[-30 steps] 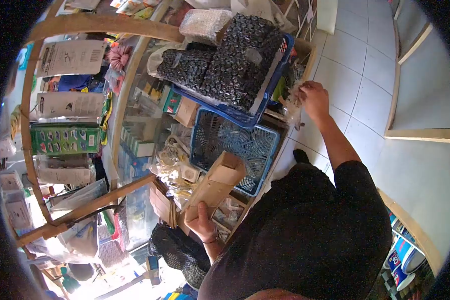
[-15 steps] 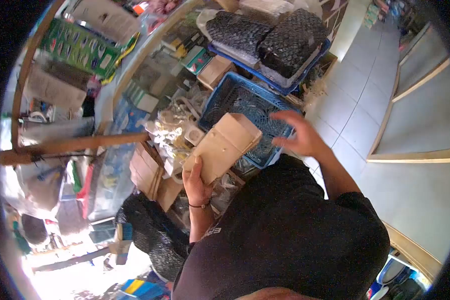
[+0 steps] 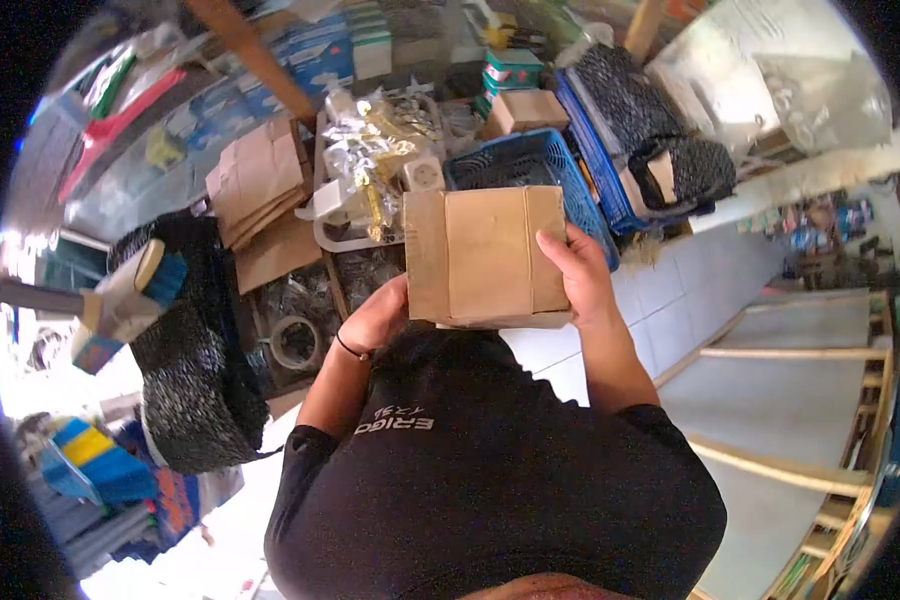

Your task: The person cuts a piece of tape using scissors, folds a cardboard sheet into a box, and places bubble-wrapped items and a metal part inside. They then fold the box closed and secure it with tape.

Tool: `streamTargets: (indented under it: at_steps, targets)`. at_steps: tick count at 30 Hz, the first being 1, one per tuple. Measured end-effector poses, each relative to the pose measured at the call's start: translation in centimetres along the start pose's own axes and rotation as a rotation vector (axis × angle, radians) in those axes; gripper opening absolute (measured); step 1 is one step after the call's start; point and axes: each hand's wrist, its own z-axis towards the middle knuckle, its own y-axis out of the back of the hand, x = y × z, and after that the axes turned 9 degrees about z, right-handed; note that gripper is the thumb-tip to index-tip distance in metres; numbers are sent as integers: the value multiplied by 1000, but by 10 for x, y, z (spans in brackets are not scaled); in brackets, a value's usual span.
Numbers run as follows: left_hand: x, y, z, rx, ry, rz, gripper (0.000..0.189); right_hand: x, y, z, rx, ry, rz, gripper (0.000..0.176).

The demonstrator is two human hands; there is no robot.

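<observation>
A brown cardboard box is held up in front of my chest, a broad face with fold lines turned toward me. My right hand grips its right side, thumb lying on the near face and fingers behind. At the lower left edge, my left hand is closed against the box, its fingertips hidden behind the cardboard. Just beyond the box sits a blue plastic basket, partly covered by it. A white tray with a socket block and shiny plastic-wrapped items lies to the left.
Flattened cardboard pieces lie left of the tray. Black bubble wrap hangs farther left, near a brush. A roll of tape rests below the tray. A blue crate with wrapped goods stands at the right.
My right hand has come from open in the air onto the box's right side. The box has turned to face me squarely, and the view has swung round.
</observation>
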Motion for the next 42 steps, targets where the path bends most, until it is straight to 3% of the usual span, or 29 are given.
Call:
streamTargets:
  at_steps: [3,6,7,11,14,17,20,25,28,30,31,36,38,40,41,42]
  targets:
    - [3,-12,-13,-38,-142,48,78,-3,-12,7,-29,-106,118,29]
    - [-14,-21,-26,-30,-21,173,70,-6,-19,12,-74,-279,249,31]
    - [-20,-17,-26,10,36,298,57,-8,-20,16,-104,-329,270,31]
    - [-10,-17,-35,-283,48,26,51,-22,-17,28,-64,-403,261,31]
    - [-5,-18,-36,-440,-8,-256,51,-38,-8,33,-119,-19,-226,31]
    - [-13,-18,-34,-378,-11,-414,52,-33,-9,21,-149,340,-628,24]
    - [-8,-11,-30,-362,-15,-489,53,-27,-11,9,-45,241,-431,22]
    - [2,-2,-23,-366,7,-507,54,-34,-9,-1,17,239,-423,27]
    - [-5,-2,-17,-406,-49,-517,55,-21,-12,-6,109,28,-187,30]
    - [-15,-1,-10,-482,-65,-658,55,-20,-2,-2,308,66,-252,30]
    - [-16,3,-9,-427,-88,-738,54,-21,0,2,410,83,-285,29]
    - [-16,20,-2,-343,-60,-918,52,-20,-14,24,310,-53,-272,21]
    - [-20,19,-1,-446,-17,-890,51,-21,-21,32,250,-77,-195,20]
    - [-17,22,-2,-452,-37,-856,50,-21,-19,36,388,18,-397,24]
    - [-12,25,-11,-363,-100,-841,47,-20,-19,34,461,86,-564,25]
    - [1,41,-24,-252,-154,-631,44,-18,-21,35,532,158,-729,27]
